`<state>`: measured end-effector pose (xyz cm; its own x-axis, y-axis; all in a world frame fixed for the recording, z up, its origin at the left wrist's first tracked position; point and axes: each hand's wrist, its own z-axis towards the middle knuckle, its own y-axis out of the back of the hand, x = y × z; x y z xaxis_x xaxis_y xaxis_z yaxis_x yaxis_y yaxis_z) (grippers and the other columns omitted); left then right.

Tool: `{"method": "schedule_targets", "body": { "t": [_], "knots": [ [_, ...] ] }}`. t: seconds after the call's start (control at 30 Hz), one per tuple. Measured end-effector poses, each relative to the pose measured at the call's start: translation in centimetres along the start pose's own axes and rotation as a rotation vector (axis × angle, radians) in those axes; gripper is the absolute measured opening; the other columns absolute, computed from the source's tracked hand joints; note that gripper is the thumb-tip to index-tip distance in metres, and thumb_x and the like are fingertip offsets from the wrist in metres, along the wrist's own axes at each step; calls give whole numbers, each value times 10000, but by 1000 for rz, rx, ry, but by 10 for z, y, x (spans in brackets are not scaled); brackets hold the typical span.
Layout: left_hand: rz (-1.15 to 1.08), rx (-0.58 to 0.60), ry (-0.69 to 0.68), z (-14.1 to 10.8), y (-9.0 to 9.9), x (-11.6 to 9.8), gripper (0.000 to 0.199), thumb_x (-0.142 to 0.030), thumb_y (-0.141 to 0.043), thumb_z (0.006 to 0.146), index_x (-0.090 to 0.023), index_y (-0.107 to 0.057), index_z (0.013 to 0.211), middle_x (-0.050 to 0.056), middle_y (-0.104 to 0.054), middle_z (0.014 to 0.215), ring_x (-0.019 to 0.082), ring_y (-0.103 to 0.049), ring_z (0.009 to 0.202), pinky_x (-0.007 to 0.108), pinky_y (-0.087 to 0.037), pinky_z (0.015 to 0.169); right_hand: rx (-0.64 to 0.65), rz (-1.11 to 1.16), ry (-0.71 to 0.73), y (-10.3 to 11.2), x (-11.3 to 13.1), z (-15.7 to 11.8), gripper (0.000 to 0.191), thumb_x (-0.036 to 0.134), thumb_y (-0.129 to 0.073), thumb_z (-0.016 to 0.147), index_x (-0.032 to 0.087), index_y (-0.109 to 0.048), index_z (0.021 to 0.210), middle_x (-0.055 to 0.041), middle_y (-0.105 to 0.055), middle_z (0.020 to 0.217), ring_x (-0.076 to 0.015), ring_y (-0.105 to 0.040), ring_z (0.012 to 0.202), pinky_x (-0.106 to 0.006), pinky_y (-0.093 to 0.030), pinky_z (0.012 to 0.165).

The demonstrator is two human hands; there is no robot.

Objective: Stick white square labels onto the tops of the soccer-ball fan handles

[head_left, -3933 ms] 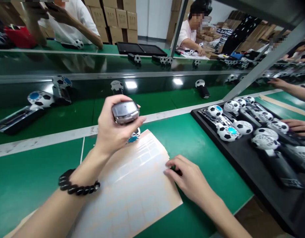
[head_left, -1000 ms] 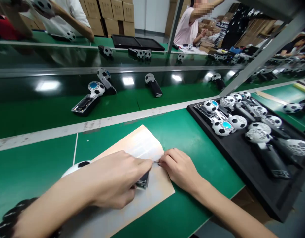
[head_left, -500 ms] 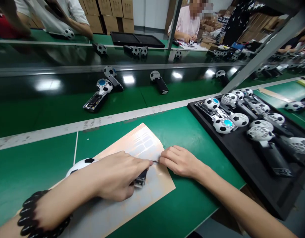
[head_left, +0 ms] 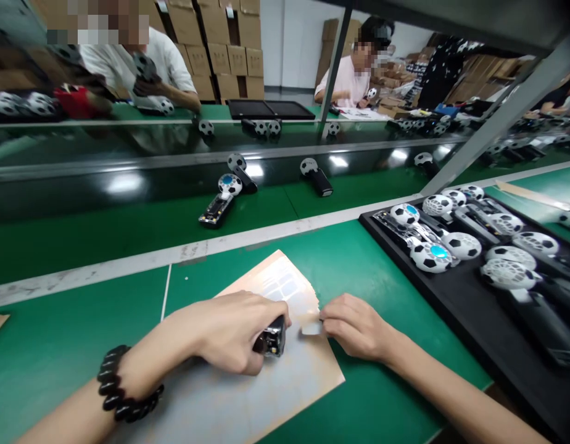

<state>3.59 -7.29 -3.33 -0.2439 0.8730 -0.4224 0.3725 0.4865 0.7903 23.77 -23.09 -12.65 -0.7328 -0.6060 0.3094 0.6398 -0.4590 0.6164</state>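
My left hand (head_left: 234,330), a black beaded bracelet (head_left: 111,385) on its wrist, is wrapped round the dark handle of a handheld fan (head_left: 276,340). The handle's clear end sticks out past the thumb and finger, while the rest is hidden under the hand. Below lies a stack of sticker sheets (head_left: 294,391) with orange-beige edges and pale rectangular labels. To its right, my right hand (head_left: 352,324) is closed in a pinch on a small pale sticker (head_left: 311,328), which hangs over the stack's right edge. A gap separates the sticker from the fan.
At right, a black tray (head_left: 405,290) holds several football-patterned fans (head_left: 430,256). Beyond the pale rail (head_left: 239,239), more fans (head_left: 229,185) lie on the green belt (head_left: 271,213). A slanted metal post (head_left: 498,123) rises at right. Two seated people work opposite, near stacked cartons (head_left: 220,58).
My right hand has drawn away from the left, and the sticker shows between them. My left hand has turned the fan's end more into view. The camera view has tilted up.
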Motion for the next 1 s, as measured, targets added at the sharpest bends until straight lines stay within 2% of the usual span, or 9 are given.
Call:
{"method": "schedule_targets", "body": {
  "t": [0.1, 0.2, 0.27, 0.33, 0.4, 0.47, 0.6, 0.7, 1.0],
  "knots": [
    [-108, 38, 17, -5, 4, 1, 460, -152, -615, 607, -252, -622, 1056, 35, -732, 953, 254, -689, 842, 306, -502, 672, -131, 156, -302, 3, 1, 9, 180, 184, -482, 1033, 225, -561, 876, -61, -737, 828, -170, -719, 710, -272, -581, 604],
    [-162, -76, 54, -17, 11, 5, 340, -136, -580, 595, -252, -599, 915, -4, -705, 857, 220, -668, 778, 266, -464, 608, -191, 309, -576, 11, -3, 35, 117, 211, -541, 1020, 217, -543, 903, -19, -715, 714, -155, -711, 580, -249, -580, 541],
    [-161, -284, 75, -26, 18, 11, 279, -141, -558, 633, -249, -585, 889, -18, -678, 795, 188, -637, 688, 245, -438, 559, -206, 404, -690, 17, -8, 62, 53, 248, -611, 984, 202, -585, 981, 22, -686, 635, -153, -699, 534, -254, -583, 542],
    [-172, -565, 68, -32, 26, 18, 216, -175, -557, 737, -247, -585, 938, -21, -668, 759, 164, -616, 615, 239, -452, 541, -215, 493, -755, 21, -11, 93, 139, 290, -676, 927, 183, -641, 1008, 26, -681, 620, -157, -703, 551, -268, -590, 573],
    [-208, -861, 26, -34, 35, 25, 143, -261, -585, 841, -237, -576, 981, -19, -677, 739, 153, -629, 585, 239, -486, 543, -217, 576, -779, 22, -9, 126, 154, 323, -722, 870, 177, -683, 898, 13, -688, 640, -149, -695, 570, -266, -583, 590],
    [-203, -1114, -13, -33, 41, 29, 199, -355, -660, 858, -224, -570, 978, -11, -691, 736, 152, -650, 574, 234, -502, 528, -214, 654, -771, 20, -1, 157, 177, 343, -745, 832, 184, -681, 789, 9, -693, 673, -129, -676, 578, -249, -568, 588],
    [27, -1413, -77, -32, 44, 32, 259, -360, -739, 844, -211, -580, 983, 15, -739, 827, 152, -697, 630, 221, -524, 542, -180, 856, -721, 11, 26, 201, 131, 268, -782, 787, 189, -680, 763, 42, -665, 678, -83, -618, 575, -196, -534, 574],
    [195, -1500, -174, -35, 40, 32, 259, -351, -707, 894, -208, -553, 1045, 48, -754, 900, 164, -730, 722, 226, -555, 600, -150, 873, -717, 5, 42, 212, 91, 185, -779, 783, 187, -693, 755, 48, -669, 672, -66, -600, 567, -158, -516, 546],
    [424, -1513, -213, -41, 40, 36, 259, -420, -637, 958, -197, -550, 1059, 73, -757, 901, 185, -738, 738, 268, -580, 621, -121, 735, -698, 3, 51, 208, 111, 152, -738, 824, 219, -726, 736, 38, -679, 630, -87, -630, 503, -158, -548, 462]
  ]
}}
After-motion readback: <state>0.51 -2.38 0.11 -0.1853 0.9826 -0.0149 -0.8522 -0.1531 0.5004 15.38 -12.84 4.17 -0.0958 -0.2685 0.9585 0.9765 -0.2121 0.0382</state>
